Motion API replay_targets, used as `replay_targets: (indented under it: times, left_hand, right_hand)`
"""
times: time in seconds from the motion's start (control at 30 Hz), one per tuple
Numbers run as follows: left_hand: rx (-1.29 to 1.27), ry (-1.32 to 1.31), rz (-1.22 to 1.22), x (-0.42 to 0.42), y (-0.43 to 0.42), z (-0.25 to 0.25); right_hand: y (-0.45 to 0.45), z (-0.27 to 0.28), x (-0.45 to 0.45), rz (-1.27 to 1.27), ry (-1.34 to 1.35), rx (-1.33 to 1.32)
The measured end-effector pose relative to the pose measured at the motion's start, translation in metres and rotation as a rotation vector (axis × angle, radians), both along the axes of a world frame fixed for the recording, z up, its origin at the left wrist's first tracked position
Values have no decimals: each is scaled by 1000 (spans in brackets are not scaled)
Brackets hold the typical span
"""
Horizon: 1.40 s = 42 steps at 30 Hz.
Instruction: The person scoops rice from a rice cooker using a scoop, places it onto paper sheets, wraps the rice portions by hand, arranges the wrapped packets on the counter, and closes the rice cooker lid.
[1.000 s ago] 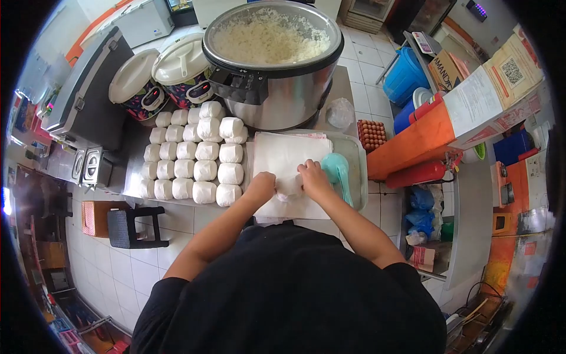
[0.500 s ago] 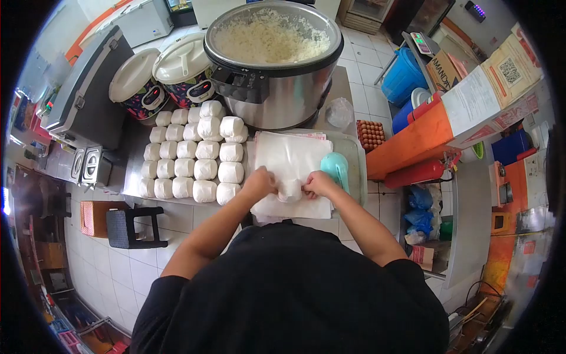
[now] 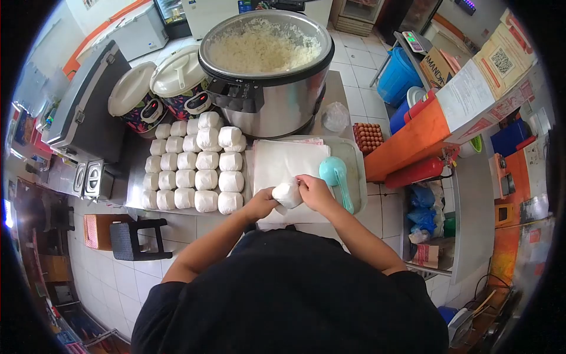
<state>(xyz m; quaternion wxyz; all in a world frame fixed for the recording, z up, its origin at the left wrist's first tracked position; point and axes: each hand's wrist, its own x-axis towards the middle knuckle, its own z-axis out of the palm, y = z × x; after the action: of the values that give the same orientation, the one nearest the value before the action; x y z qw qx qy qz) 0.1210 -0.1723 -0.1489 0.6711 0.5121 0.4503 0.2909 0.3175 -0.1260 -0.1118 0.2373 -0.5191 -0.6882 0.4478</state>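
A white paper-wrapped rice packet [image 3: 287, 195] is held between my two hands, just above a stack of white paper sheets [image 3: 283, 159]. My left hand [image 3: 261, 204] grips its left side with closed fingers. My right hand [image 3: 315, 192] pinches the paper at its right end. To the right of the sheets, a turquoise scoop [image 3: 333, 171] lies on a pale tray [image 3: 355, 162]. Rows of similar wrapped packets [image 3: 206, 180] stand left of the sheets, some stacked at the back.
A large steel cooker [image 3: 289, 106] full of cooked rice [image 3: 265, 50] stands behind the sheets. Two lidded rice cookers [image 3: 177, 74] and a grey cooler box [image 3: 88, 97] are at the back left. An orange post [image 3: 407, 138] rises on the right, near an egg tray [image 3: 368, 137].
The packet has been lifted off the sheets and turned, with both hands closing in around it. The camera view has shifted slightly.
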Motion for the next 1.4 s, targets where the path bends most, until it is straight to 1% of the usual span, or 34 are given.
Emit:
replay_targets:
  times: [0.03, 0.07, 0.13, 0.17, 0.2, 0.23, 0.27, 0.33, 0.37, 0.4, 0.47, 0.5, 0.53, 0.57, 0.6, 0.7, 0.73, 0.77, 0.8, 0.87, 0.93, 0.97, 1.0, 1.03, 1.07, 1.1, 1.13, 1.17, 1.2, 1.27, 1.3, 1.33, 1.37, 1.4]
  left_hand:
    - [-20, -15, 85, -1, -5, 1]
    - [-38, -30, 171, -3, -8, 2]
    - [5, -14, 190, -7, -14, 12]
    - [47, 37, 229, -10, -17, 18]
    - [91, 87, 269, -13, -19, 23]
    - [151, 70, 319, -15, -22, 27]
    - [155, 71, 323, -19, -23, 29]
    - [194, -63, 364, -30, -20, 33]
    - [208, -87, 401, -36, -19, 31]
    - [210, -86, 400, -45, -19, 31]
    - [377, 176, 336, -68, -16, 32]
    - [446, 446, 212, -84, -16, 49]
    - [448, 446, 215, -96, -11, 55]
    - [768, 372, 241, -107, -5, 59]
    - [1084, 288, 262, -119, 1, 65]
    - [1300, 275, 199, -154, 16, 77]
    - [1385, 254, 187, -164, 24, 85]
    - [1456, 227, 149, -171, 31, 93]
    - [1445, 224, 153, -180, 34, 96]
    - [1599, 337, 23, -195, 42, 100]
    - [1554, 335, -13, -209, 46, 102]
    - [1348, 572, 18, -213, 47, 100]
    - [1122, 794, 54, -221, 46, 98]
    - [1116, 794, 63, -225, 45, 92]
    - [990, 758, 189, -229, 43, 80]
    - [867, 720, 310, -233, 42, 66]
    - [747, 679, 427, -236, 42, 54]
    - [759, 630, 452, -233, 38, 42]
    - [672, 535, 413, -229, 32, 32]
    - [633, 464, 304, -220, 17, 25]
    - [654, 496, 304, -213, 12, 25]
    - [675, 529, 303, -207, 8, 24]
    - [719, 524, 331, -200, 7, 13]
    - [720, 525, 328, -193, 8, 17]
  right_hand:
    - [-4, 14, -8, 12, -46, 115]
    - [-6, 22, -17, 9, -44, 118]
    - [-12, 34, -35, 110, -14, 113]
    - [-15, 40, -44, 113, -15, 115]
    - [-18, 46, -53, 102, -76, 222]
    - [-19, 51, -61, 91, -136, 330]
    - [-15, 54, -66, 94, -134, 335]
    - [-3, 61, -76, 109, -59, 66]
    - [-1, 63, -80, 108, -57, 71]
    - [1, 66, -85, 114, 5, 8]
    - [3, 72, -96, 121, 68, -53]
    - [1, 75, -103, 127, 187, -200]
    - [0, 80, -110, 133, 305, -348]
    - [-3, 89, -117, 159, 329, -459]
    - [-5, 93, -124, 160, 329, -461]
    - [-7, 105, -144, 299, 468, -689]
    - [-6, 102, -152, 298, 464, -699]
    - [-5, 97, -158, 370, 427, -741]
    - [-6, 94, -165, 443, 390, -783]
    - [-7, 95, -178, 460, 320, -812]
    - [-6, 93, -196, 513, -3, -369]
    - [0, 82, -203, 434, -73, -238]
    - [28, 76, -219, 387, -173, -262]
    - [44, 63, -222, 393, -242, -86]
    - [53, 47, -224, 399, -307, 92]
    - [59, 29, -228, 405, -308, 97]
    - [64, 12, -232, 418, -387, 150]
    - [66, 2, -235, 429, -467, 203]
    - [66, -1, -239, 435, -469, 210]
    - [62, -6, -243, 463, -645, 394]
    - [60, -10, -239, 416, -575, 547]
    - [63, -13, -237, 419, -574, 554]
    - [65, -16, -234, 309, -509, 712]
    - [65, -14, -231, 192, -440, 862]
